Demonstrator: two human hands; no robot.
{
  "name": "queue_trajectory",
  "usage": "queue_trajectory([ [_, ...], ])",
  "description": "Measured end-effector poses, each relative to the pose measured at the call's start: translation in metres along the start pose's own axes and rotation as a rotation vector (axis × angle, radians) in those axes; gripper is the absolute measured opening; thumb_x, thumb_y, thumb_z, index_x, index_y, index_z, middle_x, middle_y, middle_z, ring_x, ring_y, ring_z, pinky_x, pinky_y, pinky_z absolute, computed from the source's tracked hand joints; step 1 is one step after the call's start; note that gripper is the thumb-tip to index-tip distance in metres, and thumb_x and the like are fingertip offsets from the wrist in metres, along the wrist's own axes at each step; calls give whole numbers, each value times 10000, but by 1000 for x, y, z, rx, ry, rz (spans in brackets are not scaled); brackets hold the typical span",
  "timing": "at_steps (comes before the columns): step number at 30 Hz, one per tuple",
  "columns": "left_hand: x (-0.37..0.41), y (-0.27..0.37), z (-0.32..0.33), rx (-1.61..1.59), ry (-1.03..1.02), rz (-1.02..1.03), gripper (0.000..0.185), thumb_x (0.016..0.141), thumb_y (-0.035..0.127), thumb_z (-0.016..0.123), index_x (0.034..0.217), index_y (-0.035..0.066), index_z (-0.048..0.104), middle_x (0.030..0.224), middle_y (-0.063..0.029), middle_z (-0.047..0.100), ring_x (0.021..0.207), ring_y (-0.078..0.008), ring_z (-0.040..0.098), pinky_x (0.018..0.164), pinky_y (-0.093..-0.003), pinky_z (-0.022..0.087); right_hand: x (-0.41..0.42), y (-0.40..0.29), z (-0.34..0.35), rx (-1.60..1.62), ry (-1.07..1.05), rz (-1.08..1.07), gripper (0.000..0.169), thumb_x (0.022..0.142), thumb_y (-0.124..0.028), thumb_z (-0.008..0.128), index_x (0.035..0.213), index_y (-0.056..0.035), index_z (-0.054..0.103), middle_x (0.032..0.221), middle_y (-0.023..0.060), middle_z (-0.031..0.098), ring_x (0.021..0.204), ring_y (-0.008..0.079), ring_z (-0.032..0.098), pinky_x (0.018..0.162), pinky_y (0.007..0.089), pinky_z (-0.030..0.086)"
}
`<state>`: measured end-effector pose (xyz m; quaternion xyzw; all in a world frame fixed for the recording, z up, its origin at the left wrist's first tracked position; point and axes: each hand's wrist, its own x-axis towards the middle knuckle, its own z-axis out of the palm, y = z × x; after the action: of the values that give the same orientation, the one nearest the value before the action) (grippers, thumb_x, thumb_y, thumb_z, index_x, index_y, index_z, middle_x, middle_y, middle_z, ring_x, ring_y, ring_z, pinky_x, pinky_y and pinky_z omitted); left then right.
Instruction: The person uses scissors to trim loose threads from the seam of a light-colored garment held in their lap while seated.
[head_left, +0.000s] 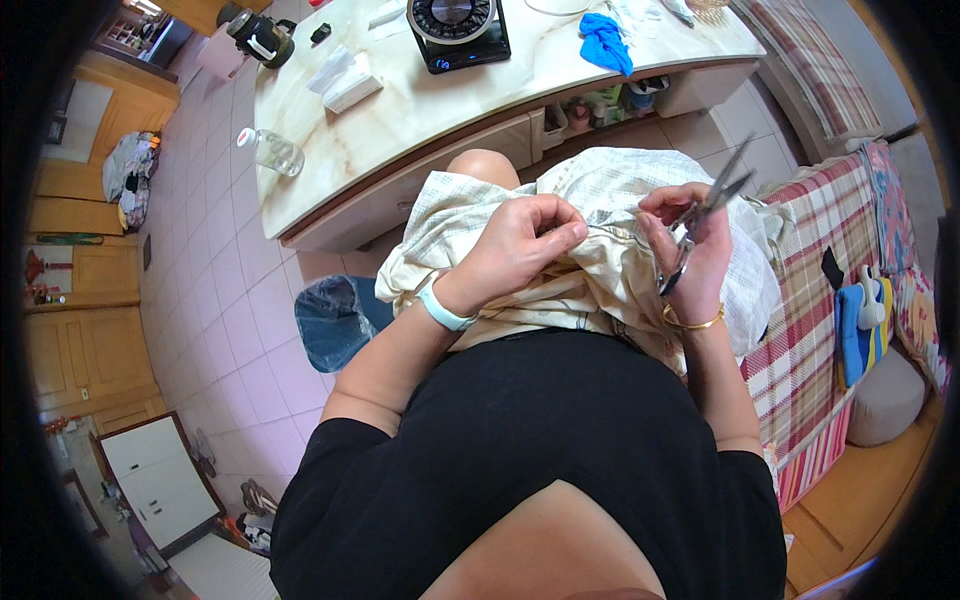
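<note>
A pale checked cloth (480, 217) lies bunched across my lap. The thumb and forefinger of my left hand (517, 236) pinch at its gathered part; whether they hold a fold or a thread is too small to tell. Metal scissors (721, 193) rest in my right hand (701, 240), their blades parted and pointing up and away from me. That hand's thumb and forefinger are close to the cloth, just right of the left fingertips. A fine dark line runs along the cloth between both hands.
Ahead stands a marble-topped table (330, 165) with a plastic bottle (274, 152), tissue pack (349, 82), fan (454, 26) and blue cloth (604, 43). A lined waste bin (330, 322) is at my left. To my right is a plaid-covered seat (814, 225).
</note>
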<state>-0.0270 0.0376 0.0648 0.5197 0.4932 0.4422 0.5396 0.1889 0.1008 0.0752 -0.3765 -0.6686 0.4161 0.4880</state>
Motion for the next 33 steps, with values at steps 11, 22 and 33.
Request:
queue_trajectory([
  [11,-3,12,13,6,59,16,148,955,133,692,975,-13,689,854,4,670,758,-31,574,669,-202,477,-7,-19,11,5,-198,102,296,815,-14,788,986,-43,549,852,64,703,785,116,680,719,275,543],
  [22,-2,5,15,19,82,33,154,957,140,685,965,-13,687,846,9,666,758,-37,570,681,-206,481,-5,-14,11,200,-200,218,305,843,26,729,1026,-53,497,864,47,655,804,101,624,748,255,514],
  [33,-2,32,21,557,250,549,182,764,30,786,914,31,685,963,-86,606,912,-234,609,791,-327,497,-2,-11,11,302,-176,222,349,831,53,725,1055,-57,480,886,45,645,823,104,619,764,251,506],
])
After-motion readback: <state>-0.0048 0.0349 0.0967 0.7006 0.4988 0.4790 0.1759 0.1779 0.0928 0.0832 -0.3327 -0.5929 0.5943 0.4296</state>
